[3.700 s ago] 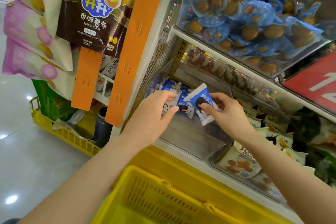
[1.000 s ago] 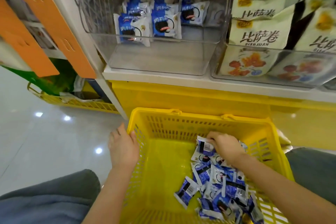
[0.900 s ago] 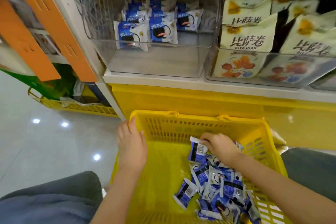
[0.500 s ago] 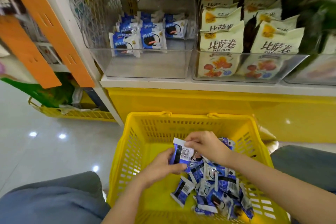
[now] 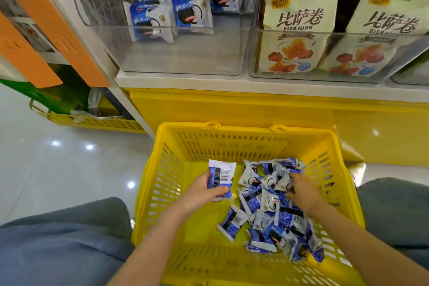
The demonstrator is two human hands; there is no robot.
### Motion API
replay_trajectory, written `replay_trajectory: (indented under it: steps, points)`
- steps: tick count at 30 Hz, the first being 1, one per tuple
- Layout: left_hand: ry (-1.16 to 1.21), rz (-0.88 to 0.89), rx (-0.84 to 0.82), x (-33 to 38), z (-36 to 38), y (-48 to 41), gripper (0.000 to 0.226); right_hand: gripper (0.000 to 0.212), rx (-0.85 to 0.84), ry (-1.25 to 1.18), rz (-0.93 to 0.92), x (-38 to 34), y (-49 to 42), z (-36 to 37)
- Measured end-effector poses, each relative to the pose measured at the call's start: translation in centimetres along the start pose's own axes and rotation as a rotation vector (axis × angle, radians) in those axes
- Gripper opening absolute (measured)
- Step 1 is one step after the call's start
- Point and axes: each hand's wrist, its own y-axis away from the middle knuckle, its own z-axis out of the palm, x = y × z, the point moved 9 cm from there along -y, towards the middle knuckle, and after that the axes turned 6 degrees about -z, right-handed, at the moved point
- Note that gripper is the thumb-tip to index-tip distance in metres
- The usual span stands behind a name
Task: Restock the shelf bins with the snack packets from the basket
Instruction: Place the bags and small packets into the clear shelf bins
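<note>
A yellow plastic basket (image 5: 176, 151) stands on the floor below the shelf, with a heap of several blue-and-white snack packets (image 5: 271, 206) in its right half. My left hand (image 5: 199, 193) holds one blue packet (image 5: 220, 175) upright, barcode side towards me, above the basket's left half. My right hand (image 5: 301, 190) rests on the heap with its fingers closing on packets at the top. Above, a clear shelf bin (image 5: 185, 62) holds several of the same blue packets (image 5: 171, 14) at its back; its front part is bare.
To the right, a second clear bin (image 5: 313, 76) holds cream packets marked BISAJUAN. The shelf has a white edge and a yellow base (image 5: 232, 104). Orange strips (image 5: 69, 37) hang at left over another yellow basket (image 5: 97, 122). My knees in grey cloth flank the basket.
The packet has passed from my right hand into my left. My right hand has gone back down onto the heap. Earlier, both hands were placing a packet in the shelf bin.
</note>
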Motion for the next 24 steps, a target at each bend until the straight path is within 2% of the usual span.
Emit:
replay_trajectory:
  steps: [3,6,9,12,15,17,20,24]
  points:
    - [0.007,-0.039,0.003,-0.7,0.4,-0.6,0.032,0.049,0.056,0.149,-0.016,-0.1,-0.8,-0.5]
    - [-0.03,-0.106,0.018,-1.6,0.4,-1.1,0.033,0.042,0.025,0.245,-0.067,-0.8,-1.2,-1.1]
    - [-0.065,-0.156,0.035,-2.3,0.3,-1.2,0.038,0.037,0.008,0.196,-0.078,-2.4,-0.7,-2.7]
    - [-0.053,-0.176,0.068,-2.4,0.1,-0.9,0.037,0.028,0.033,-0.036,-0.121,-5.4,0.4,-5.0]
    - [-0.03,-0.186,0.118,-2.1,-0.4,0.0,0.033,0.034,0.112,-0.474,-0.14,-8.8,1.9,-7.6]
    - [-0.006,-0.174,0.141,-1.5,-0.5,0.6,0.028,0.036,0.076,-0.796,-0.145,-11.2,3.0,-8.2]
    - [0.124,-0.123,0.133,0.0,-0.3,2.2,0.022,0.024,0.044,-1.085,-0.152,-14.2,4.9,-9.8]
    - [0.409,0.003,0.017,2.4,0.8,4.2,0.03,0.045,0.054,-1.296,-0.142,-16.6,7.2,-12.0]
